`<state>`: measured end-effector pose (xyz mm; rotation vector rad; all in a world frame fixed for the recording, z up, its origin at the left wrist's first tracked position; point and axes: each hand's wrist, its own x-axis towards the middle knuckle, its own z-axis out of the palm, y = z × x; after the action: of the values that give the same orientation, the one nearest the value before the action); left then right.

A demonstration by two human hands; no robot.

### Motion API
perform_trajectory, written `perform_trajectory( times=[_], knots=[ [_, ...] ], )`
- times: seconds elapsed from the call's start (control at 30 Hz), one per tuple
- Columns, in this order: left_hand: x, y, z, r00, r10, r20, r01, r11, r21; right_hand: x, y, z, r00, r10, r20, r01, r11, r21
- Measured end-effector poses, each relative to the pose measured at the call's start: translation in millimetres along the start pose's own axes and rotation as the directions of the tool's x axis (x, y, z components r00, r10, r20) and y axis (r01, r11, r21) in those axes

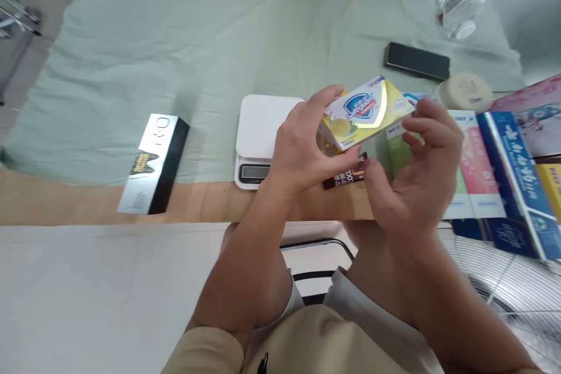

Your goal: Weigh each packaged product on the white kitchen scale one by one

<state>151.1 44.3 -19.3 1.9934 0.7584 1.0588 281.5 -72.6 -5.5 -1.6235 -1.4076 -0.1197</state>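
Note:
My left hand (300,134) grips a yellow and white Safeguard soap box (370,108) at its left end, thumb below and fingers above. The box is tilted above the table, its lemon-printed face turned up. My right hand (416,169) is beside the box's right end, fingers curled and thumb apart. Its fingertips are at the box's corner; whether they press on it I cannot tell. Below the soap box lies a small dark brown packet (344,178), partly hidden by my left thumb. A white kitchen scale (265,131) sits left of my left hand, partly covered by it.
A silver and black box (151,163) lies at the left front edge. At right are a black phone (417,61), a round cream-coloured container (465,92), a pink and white box (480,169) and a blue box (521,181). Clear plastic bottles (458,3) lie at the back right.

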Motion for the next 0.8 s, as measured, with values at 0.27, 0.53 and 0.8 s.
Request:
perform_trajectory(
  times=[0.27,0.53,0.8],
  knots=[
    [31,16,66.4,0.977,0.177,0.121,-0.135,0.947,-0.291,74,37,-94,0.818,-0.067,0.571,0.309,0.889,-0.338],
    [34,26,101.9,0.997,0.002,0.082,0.023,0.951,-0.31,126,93,-113,0.715,-0.155,0.682,0.441,0.857,-0.267],
    [33,31,117.4,0.893,-0.368,0.26,0.428,0.872,-0.237,176,150,-79,0.727,0.064,0.684,0.254,0.9,-0.354]
  ],
)
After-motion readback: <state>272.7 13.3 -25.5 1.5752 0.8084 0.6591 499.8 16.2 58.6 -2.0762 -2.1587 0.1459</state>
